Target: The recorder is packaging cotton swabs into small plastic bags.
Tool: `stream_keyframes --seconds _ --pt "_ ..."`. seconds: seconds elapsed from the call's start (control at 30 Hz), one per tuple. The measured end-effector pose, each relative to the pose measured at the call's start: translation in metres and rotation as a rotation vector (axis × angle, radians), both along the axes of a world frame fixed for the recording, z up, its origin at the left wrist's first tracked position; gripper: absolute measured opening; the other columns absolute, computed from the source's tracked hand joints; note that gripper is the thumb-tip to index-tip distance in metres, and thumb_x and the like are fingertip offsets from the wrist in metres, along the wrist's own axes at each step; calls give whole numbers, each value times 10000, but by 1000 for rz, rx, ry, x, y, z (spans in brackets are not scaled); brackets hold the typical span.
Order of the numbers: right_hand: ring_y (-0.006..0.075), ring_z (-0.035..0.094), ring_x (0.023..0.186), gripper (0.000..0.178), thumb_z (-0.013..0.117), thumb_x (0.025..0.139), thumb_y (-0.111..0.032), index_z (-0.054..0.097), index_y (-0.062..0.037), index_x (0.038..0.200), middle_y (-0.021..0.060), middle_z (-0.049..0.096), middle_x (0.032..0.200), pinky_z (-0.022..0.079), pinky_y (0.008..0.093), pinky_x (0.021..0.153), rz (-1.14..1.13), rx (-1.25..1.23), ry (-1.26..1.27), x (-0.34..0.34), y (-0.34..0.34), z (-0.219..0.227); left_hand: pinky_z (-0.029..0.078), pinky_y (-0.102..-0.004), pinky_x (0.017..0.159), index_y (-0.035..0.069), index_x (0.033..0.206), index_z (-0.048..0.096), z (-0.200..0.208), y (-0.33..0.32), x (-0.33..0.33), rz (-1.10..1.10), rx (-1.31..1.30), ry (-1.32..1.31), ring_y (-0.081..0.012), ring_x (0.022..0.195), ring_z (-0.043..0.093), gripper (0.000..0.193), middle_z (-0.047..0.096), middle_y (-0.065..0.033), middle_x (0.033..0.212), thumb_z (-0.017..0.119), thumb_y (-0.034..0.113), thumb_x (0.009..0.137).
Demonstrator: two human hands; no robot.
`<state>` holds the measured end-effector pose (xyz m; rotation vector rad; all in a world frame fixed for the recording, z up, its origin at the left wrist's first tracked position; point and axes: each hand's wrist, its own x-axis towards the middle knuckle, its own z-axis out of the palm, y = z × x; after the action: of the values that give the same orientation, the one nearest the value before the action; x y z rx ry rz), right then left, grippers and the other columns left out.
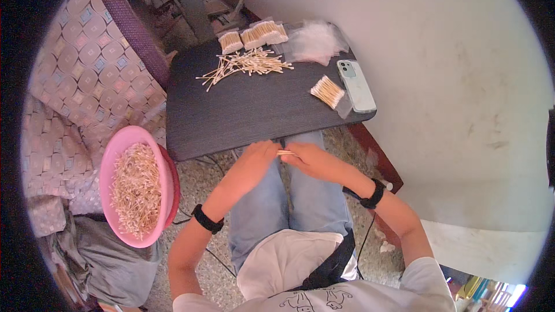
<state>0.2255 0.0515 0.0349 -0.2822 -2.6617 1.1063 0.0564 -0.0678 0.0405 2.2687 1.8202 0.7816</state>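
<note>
Over my lap, just off the near edge of the dark table (231,112), my left hand (258,159) and my right hand (312,159) meet. Between their fingers a few cotton swabs (285,152) show, gripped from both sides; how many is hidden by the fingers. A loose pile of cotton swabs (254,63) lies spread on the far part of the table. Behind it sit filled clear bags of swabs (263,34). One more filled bag (328,92) lies at the right, its flap toward the table's edge.
Clear plastic bags (315,40) are heaped at the far right of the table, near a phone (356,86) in a pale case. Left of the table, a pink basin (107,190) holds many swabs. A wall (439,81) rises on the right; a patterned cover (87,46) is at left.
</note>
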Motion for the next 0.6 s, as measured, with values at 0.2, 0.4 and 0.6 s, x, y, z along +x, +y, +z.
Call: stream_keyframes --seconds 0.2,0.4,0.6 --pt "160 462 597 317 419 993 -291 546 -19 888 84 496 667 421 314 603 -95 -571 -120 23 -3 21 432 -428 886 23 1146 501 12 2 23 14 -222 -115 -363 1079 537 252 570 -187 1128 435 163 946" --pt "318 625 748 340 401 991 -288 566 -16 871 146 603 741 465 398 679 -172 -396 -73 30 -22 25 456 -424 769 43 1153 476 9 4 30 56 -365 -539 -382 959 577 258 600 -227 1027 446 223 970" --pt "343 641 662 244 424 964 -210 558 -30 869 154 620 683 505 446 565 -529 382 -217 40 27 13 470 -343 751 43 1217 450 19 10 40 179 -39 -538 -252 812 617 265 608 -115 873 421 171 986"
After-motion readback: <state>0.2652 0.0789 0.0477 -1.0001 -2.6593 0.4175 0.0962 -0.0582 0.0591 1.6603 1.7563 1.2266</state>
